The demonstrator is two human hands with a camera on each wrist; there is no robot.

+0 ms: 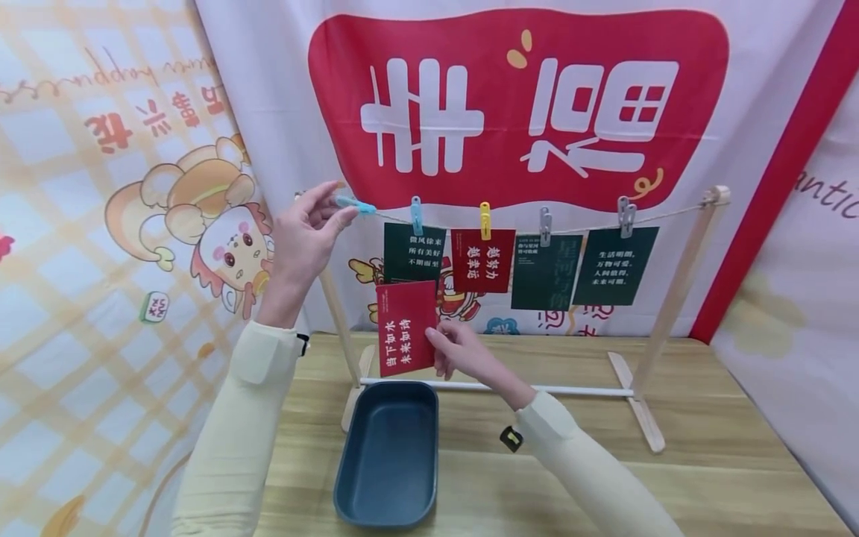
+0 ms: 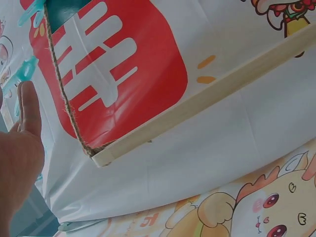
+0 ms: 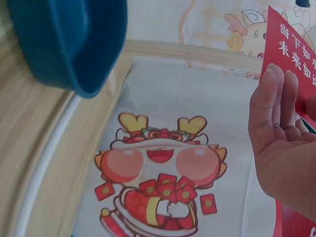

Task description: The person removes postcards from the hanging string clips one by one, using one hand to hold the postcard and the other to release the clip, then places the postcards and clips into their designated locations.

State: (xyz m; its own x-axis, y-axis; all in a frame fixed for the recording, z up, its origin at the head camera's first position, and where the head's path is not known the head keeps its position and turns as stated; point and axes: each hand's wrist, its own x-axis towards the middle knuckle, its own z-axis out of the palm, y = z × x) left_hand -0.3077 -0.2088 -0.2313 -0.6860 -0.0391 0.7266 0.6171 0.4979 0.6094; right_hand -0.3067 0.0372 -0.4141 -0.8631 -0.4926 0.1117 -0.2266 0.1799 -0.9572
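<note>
My left hand (image 1: 314,227) pinches a light-blue clothespin (image 1: 356,204) close to the left end of a twine line (image 1: 456,226). In the left wrist view that clothespin (image 2: 24,70) shows at the fingertips. Lower down, my right hand (image 1: 463,352) grips a red card (image 1: 407,328) with white writing by its right edge; the right wrist view also shows the card (image 3: 291,54). The held card partly covers a dark green card (image 1: 412,250), which hangs from another light-blue clothespin (image 1: 417,216). Beside it a second red card (image 1: 483,261) hangs from a yellow clothespin (image 1: 485,221).
Two more green cards (image 1: 546,276) hang from grey clothespins (image 1: 546,227) toward the right wooden post (image 1: 678,298). A white rod (image 1: 537,388) joins the stand's feet. On the wooden table (image 1: 523,485), a dark blue tray (image 1: 385,455) sits below the held card.
</note>
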